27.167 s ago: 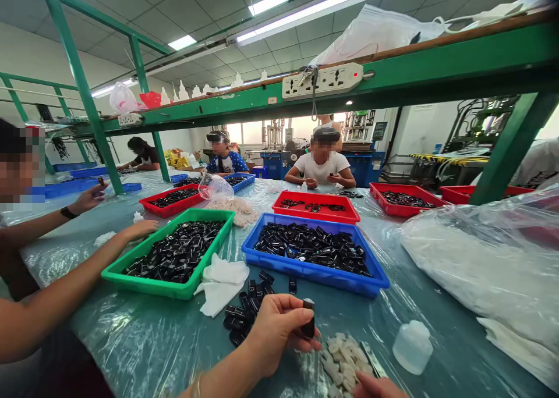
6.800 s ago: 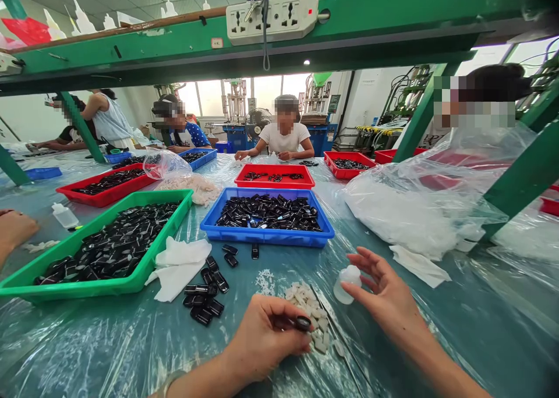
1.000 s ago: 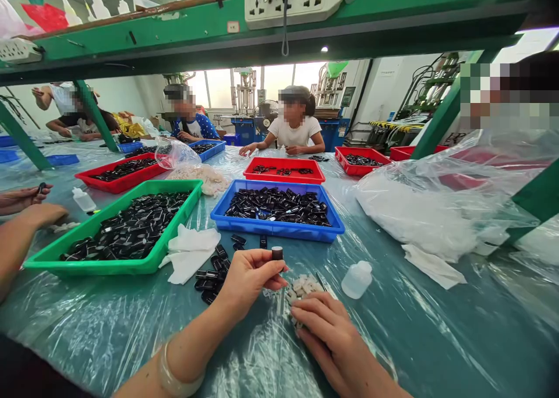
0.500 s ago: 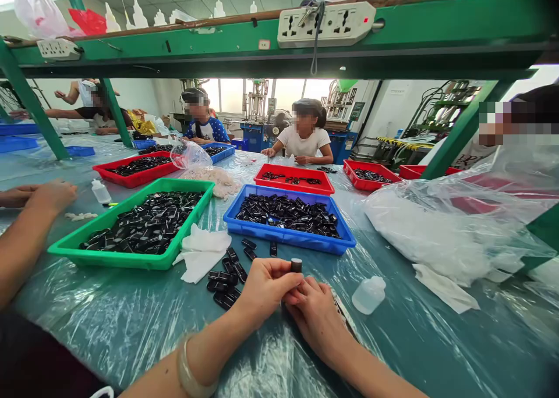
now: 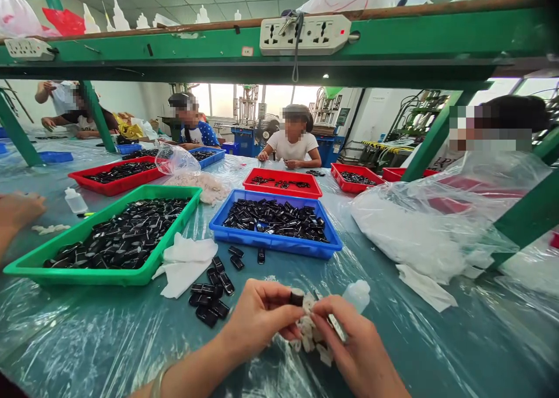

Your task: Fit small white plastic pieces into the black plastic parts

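My left hand (image 5: 264, 313) is closed, with a small dark piece with a pale top (image 5: 297, 297) between thumb and fingers. Close on its right, my right hand (image 5: 349, 340) is pinched; what its fingertips hold, if anything, I cannot make out. A pile of small whitish scraps (image 5: 308, 337) lies below and between both hands. Partly covered by my right hand is a narrow object with a light edge (image 5: 337, 328), its kind unclear. Several loose glossy black parts (image 5: 212, 296) lie on the plastic-covered table to the left. Behind my right hand is a translucent squeeze bottle (image 5: 358, 295).
A green tray (image 5: 144, 276) and a blue tray (image 5: 279, 244), both full of black parts, stand ahead, with a white cloth (image 5: 187, 258) between. A plastic bag (image 5: 406, 229) lies right. Overhead runs a green shelf beam (image 5: 174, 52). Co-workers sit around; one's hand (image 5: 21, 212) is at left.
My right hand has drawn away to the right from my left, uncovering the whitish scraps. The dark piece stays in my left hand. The view has shifted, so the trays appear farther left.
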The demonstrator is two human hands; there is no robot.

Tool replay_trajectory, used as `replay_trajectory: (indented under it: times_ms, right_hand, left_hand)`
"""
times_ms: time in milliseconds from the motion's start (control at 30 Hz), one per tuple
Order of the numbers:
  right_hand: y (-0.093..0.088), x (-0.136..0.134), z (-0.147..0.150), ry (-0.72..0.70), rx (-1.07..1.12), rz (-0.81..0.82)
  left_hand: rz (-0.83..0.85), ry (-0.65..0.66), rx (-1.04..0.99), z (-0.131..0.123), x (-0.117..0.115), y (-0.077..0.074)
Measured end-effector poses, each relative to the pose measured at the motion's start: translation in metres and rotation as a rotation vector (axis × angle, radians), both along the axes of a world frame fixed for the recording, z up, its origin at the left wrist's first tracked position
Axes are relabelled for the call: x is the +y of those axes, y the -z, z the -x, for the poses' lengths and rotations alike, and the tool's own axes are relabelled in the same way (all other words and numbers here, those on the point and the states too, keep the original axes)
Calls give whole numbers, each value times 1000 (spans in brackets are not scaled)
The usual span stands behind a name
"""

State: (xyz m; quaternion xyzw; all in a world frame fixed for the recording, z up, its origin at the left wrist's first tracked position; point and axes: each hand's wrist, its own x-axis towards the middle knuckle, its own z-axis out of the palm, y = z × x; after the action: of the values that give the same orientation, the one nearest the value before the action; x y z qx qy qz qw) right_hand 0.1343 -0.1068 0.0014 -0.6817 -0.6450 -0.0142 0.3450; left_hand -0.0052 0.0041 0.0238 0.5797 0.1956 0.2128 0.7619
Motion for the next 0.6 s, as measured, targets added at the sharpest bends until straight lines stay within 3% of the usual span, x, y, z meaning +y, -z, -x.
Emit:
replay_trajectory:
  times_ms: [133,200,400,600]
  right_hand:
    - [-19,-17,-6,6,354,-66]
    - [-25,-21,-4,-50,421,-118]
    - [-24,-22,2,-248,351,-132]
    - [-20,-23,1,-307,234,-153]
  left_hand:
    - [-57,76,48,-2,-12,10]
    - [-98,96,79,-3,-17,14]
    - [-159,175,148,-4,-22,14]
    - [-164,184,184,-3,-21,10]
